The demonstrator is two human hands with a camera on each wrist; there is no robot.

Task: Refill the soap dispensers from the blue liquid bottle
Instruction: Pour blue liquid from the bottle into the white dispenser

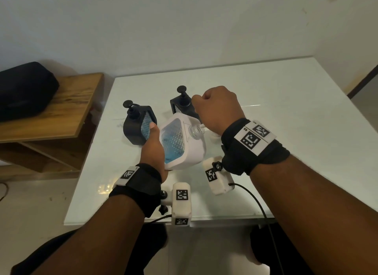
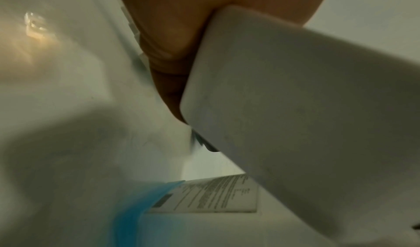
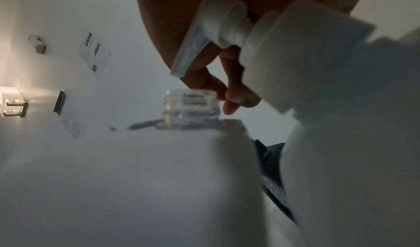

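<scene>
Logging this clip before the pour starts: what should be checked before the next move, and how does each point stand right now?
1. White bottle gripped by the left hand: ok.
2. Its clear neck open: ok.
3. Pump head held in the right hand, out of the neck: ok.
4. Near black dispenser opened for filling: not ok, pump on.
5. Far black dispenser opened: not ok, pump on.
6. Drips on the table: cannot tell.
</scene>
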